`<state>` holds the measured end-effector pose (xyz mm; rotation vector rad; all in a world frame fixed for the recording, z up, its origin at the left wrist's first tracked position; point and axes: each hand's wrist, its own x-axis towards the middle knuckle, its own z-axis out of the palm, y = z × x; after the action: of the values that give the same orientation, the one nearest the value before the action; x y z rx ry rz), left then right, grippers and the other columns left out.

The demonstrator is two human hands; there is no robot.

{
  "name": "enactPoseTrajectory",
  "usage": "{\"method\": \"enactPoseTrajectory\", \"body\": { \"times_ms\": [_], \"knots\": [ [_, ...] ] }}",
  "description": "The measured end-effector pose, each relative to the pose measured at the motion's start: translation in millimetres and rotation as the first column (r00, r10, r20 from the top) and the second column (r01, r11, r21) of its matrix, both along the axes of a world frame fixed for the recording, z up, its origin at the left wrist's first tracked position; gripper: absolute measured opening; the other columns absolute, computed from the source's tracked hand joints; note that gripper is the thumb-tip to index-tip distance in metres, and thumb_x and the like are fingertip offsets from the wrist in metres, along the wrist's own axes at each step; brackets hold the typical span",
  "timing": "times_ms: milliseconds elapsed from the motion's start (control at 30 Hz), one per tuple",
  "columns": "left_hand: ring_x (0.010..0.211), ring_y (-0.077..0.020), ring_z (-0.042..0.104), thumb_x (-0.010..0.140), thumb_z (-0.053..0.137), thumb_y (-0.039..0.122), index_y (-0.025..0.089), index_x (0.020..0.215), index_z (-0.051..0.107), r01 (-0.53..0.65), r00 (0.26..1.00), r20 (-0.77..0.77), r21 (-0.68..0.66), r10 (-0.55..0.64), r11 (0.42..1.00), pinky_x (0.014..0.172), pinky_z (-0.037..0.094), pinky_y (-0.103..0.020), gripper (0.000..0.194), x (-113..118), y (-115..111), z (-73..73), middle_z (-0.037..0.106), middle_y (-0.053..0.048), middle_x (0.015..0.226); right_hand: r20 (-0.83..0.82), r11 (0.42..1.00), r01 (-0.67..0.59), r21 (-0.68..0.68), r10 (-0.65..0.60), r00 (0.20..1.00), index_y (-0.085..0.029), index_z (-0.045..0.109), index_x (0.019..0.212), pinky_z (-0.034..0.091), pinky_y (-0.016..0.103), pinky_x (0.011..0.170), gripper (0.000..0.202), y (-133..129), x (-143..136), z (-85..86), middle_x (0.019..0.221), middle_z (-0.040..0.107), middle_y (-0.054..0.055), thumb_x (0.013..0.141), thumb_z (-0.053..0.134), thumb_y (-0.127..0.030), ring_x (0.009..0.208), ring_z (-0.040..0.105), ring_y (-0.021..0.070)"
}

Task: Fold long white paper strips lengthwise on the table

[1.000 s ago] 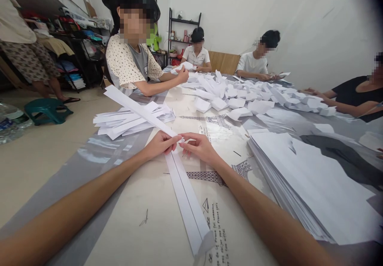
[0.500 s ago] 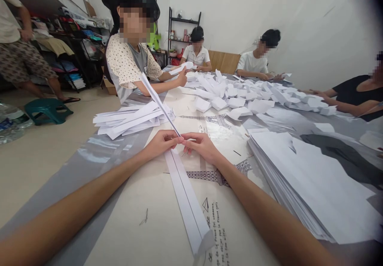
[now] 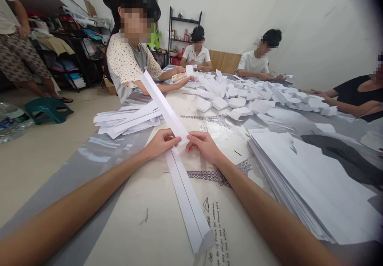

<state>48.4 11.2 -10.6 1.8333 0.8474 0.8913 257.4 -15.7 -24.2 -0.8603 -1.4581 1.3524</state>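
A folded white paper strip (image 3: 163,108) slants up and away from me, its near end pinched between both hands. My left hand (image 3: 164,143) grips the left edge with thumb and fingers. On the right edge, my right hand (image 3: 201,144) pinches the same strip. Below my hands a second white strip (image 3: 187,202) lies on the table, with a dark line along its length and a turned-up near end. Just beyond my left hand rests a pile of folded paper strips (image 3: 128,120).
A tall stack of white paper (image 3: 299,170) stands at the right. Many folded paper pieces (image 3: 236,94) cover the far table. Several people sit around it; the one at left (image 3: 131,58) holds paper. A green stool (image 3: 49,109) is on the floor, near a standing person.
The strip in my hands has turned from edge-on to show its broad face. My fingertips have moved slightly apart. The person at left has lowered their hands.
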Motion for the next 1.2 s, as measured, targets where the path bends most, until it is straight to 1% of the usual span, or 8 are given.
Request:
{"method": "enactPoseTrajectory", "body": {
  "times_ms": [133, 433, 600, 800, 900, 1000, 1100, 1200],
  "knots": [
    [0.047, -0.007, 0.043, 0.09, 0.064, 0.043, 0.014, 0.091, 0.07, 0.001, 1.0, 0.025, 0.006, -0.001, 1.0, 0.046, 0.035, -0.021, 0.029, -1, 1, -0.5, 0.059, 0.0, 0.067, -0.004, 1.0, 0.009, 0.02, -0.009, 1.0, -0.021, 0.079, 0.1, 0.052, 0.027, 0.058, 0.025, -1, 0, 0.8, 0.086, 0.071, 0.004, 0.086, 0.072, -0.042, 0.065, 0.064, 0.0139],
    [0.048, -0.0063, 0.039, 0.093, 0.064, 0.043, 0.015, 0.066, 0.055, 0.082, 0.996, 0.041, 0.02, -0.083, 0.996, 0.05, 0.031, -0.021, 0.04, -4, 1, 1.9, 0.05, 0.004, 0.055, 0.015, 1.0, -0.006, 0.025, 0.005, 1.0, -0.018, 0.076, 0.089, 0.05, 0.028, 0.058, 0.024, 0, 1, 0.7, 0.073, 0.066, 0.001, 0.085, 0.074, -0.042, 0.06, 0.063, 0.0136],
    [0.049, -0.007, 0.04, 0.092, 0.064, 0.041, 0.015, 0.067, 0.055, 0.139, 0.99, -0.006, -0.009, -0.139, 0.99, 0.05, 0.029, -0.021, 0.038, -4, -1, 3.8, 0.048, 0.004, 0.055, 0.051, 0.999, 0.022, 0.026, -0.024, 0.998, -0.018, 0.074, 0.084, 0.049, 0.028, 0.059, 0.032, -1, 0, 0.9, 0.07, 0.066, 0.001, 0.087, 0.069, -0.05, 0.059, 0.061, 0.0136],
    [0.048, -0.0073, 0.039, 0.095, 0.059, 0.044, 0.016, 0.068, 0.052, 0.19, 0.982, -0.022, -0.01, -0.19, 0.982, 0.05, 0.03, -0.022, 0.04, -4, -2, 5.1, 0.048, 0.005, 0.054, 0.1, 0.999, 0.048, 0.023, -0.05, 0.994, -0.019, 0.069, 0.074, 0.034, 0.024, 0.048, 0.034, -2, 4, 1.3, 0.045, 0.047, -0.007, 0.088, 0.068, -0.05, 0.042, 0.037, 0.008],
    [0.048, -0.0074, 0.04, 0.097, 0.055, 0.047, 0.017, 0.071, 0.052, 0.223, 0.974, -0.041, -0.012, -0.223, 0.975, 0.051, 0.032, -0.022, 0.04, -4, -2, 5.8, 0.05, 0.005, 0.055, 0.101, 0.998, 0.052, 0.024, -0.054, 0.993, -0.019, 0.068, 0.073, 0.028, 0.024, 0.046, 0.034, -2, 4, 2.2, 0.043, 0.039, -0.009, 0.088, 0.069, -0.05, 0.041, 0.029, 0.0073],
    [0.048, -0.0078, 0.04, 0.098, 0.053, 0.047, 0.016, 0.075, 0.056, 0.255, 0.963, -0.09, 0.019, -0.252, 0.967, 0.051, 0.031, -0.022, 0.039, -3, -2, 3.0, 0.049, 0.005, 0.056, 0.103, 0.997, 0.072, 0.027, -0.074, 0.992, -0.019, 0.071, 0.078, 0.028, 0.024, 0.045, 0.032, -2, 1, 2.7, 0.056, 0.051, -0.005, 0.084, 0.072, -0.05, 0.045, 0.033, 0.0072],
    [0.051, -0.0086, 0.039, 0.1, 0.049, 0.048, 0.016, 0.071, 0.053, 0.182, 0.971, -0.184, 0.147, -0.154, 0.972, 0.052, 0.03, -0.023, 0.043, -2, -2, -1.0, 0.046, 0.005, 0.056, 0.104, 0.993, 0.107, 0.045, -0.111, 0.988, -0.019, 0.073, 0.084, 0.028, 0.024, 0.044, 0.031, -3, -1, 2.9, 0.076, 0.062, 0.0, 0.082, 0.072, -0.049, 0.049, 0.036, 0.0071],
    [0.053, -0.0098, 0.04, 0.103, 0.043, 0.044, 0.017, 0.063, 0.048, -0.002, 0.933, -0.324, 0.427, 0.155, 0.904, 0.054, 0.029, -0.024, 0.048, 0, -9, 3.3, 0.042, 0.004, 0.055, 0.101, 0.984, 0.161, 0.082, -0.168, 0.981, -0.019, 0.073, 0.086, 0.029, 0.023, 0.045, 0.029, -4, -3, 3.2, 0.082, 0.063, 0.001, 0.083, 0.07, -0.047, 0.053, 0.039, 0.0085]
  ]
}}
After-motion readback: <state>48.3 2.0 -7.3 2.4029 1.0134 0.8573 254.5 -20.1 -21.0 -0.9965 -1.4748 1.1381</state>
